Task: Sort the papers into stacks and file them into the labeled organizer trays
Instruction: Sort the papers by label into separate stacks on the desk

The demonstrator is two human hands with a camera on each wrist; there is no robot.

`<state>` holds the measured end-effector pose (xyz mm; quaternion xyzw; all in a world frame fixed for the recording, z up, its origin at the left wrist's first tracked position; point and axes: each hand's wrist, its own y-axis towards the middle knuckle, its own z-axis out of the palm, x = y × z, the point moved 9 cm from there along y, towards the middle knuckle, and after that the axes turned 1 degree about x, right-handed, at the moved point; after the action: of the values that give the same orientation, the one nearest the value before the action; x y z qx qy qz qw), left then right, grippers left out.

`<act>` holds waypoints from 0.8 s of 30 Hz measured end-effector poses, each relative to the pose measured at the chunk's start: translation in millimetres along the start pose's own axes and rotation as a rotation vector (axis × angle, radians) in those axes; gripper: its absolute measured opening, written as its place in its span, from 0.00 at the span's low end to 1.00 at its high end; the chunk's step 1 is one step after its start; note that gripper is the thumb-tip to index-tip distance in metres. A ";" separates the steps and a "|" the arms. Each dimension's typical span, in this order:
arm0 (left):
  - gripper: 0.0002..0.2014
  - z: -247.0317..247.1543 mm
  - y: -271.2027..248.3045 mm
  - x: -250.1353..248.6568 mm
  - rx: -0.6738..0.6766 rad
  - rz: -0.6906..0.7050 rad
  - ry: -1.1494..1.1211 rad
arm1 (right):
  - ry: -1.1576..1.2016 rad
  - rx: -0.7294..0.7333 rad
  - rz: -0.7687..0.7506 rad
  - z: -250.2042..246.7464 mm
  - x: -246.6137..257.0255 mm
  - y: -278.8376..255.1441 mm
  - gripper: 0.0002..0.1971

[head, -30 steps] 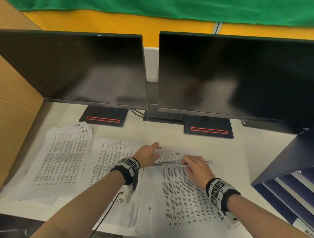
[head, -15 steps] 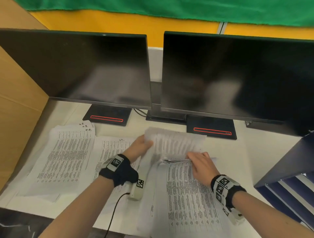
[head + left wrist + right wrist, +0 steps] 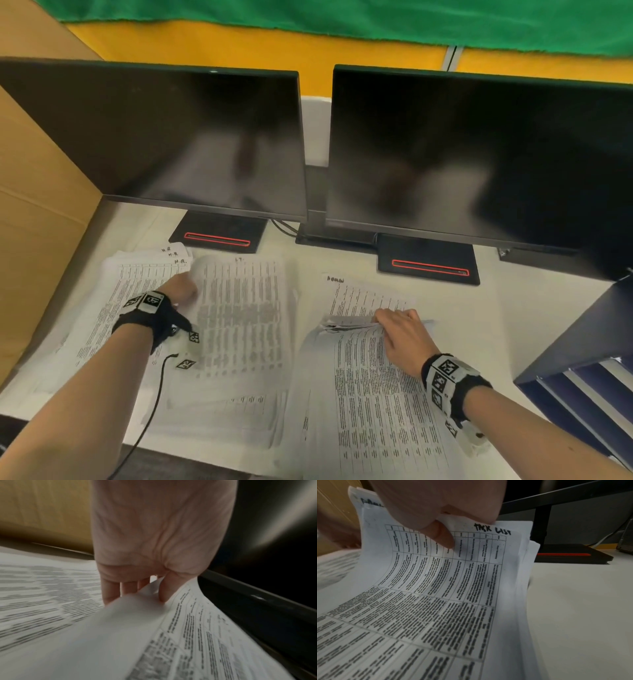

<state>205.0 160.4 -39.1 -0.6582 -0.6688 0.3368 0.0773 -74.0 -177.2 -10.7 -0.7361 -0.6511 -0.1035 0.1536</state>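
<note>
A white surface [image 3: 534, 318] runs under two dark monitors [image 3: 164, 137]. At lower left lies a stack marked "H.R." [image 3: 113, 298]; just right of it the left hand [image 3: 183, 287] pinches the edge of a printed sheet [image 3: 239, 308] over the middle stack, thumb on top. Right of centre the right hand [image 3: 400, 329] curls round the lifted top edges of the right pile [image 3: 370, 411], thumb on a "TASK LIST" page [image 3: 471, 568]. A dark blue organizer [image 3: 582, 377] stands at the right edge

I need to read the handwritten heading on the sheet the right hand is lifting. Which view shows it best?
The right wrist view: "TASK LIST" heading is close and sharp above the thumb. In the head view the right hand covers that sheet's top. The left wrist view shows another sheet.
</note>
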 end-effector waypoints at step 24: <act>0.21 148.9 -78.6 -245.8 -0.046 0.906 0.531 | -0.142 -0.041 0.055 3.5 -1.7 4.2 0.19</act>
<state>88.3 -113.4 -25.5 -0.9456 -0.2818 0.1434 0.0761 -70.2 -177.9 -14.9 -0.7622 -0.6376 -0.0601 0.0944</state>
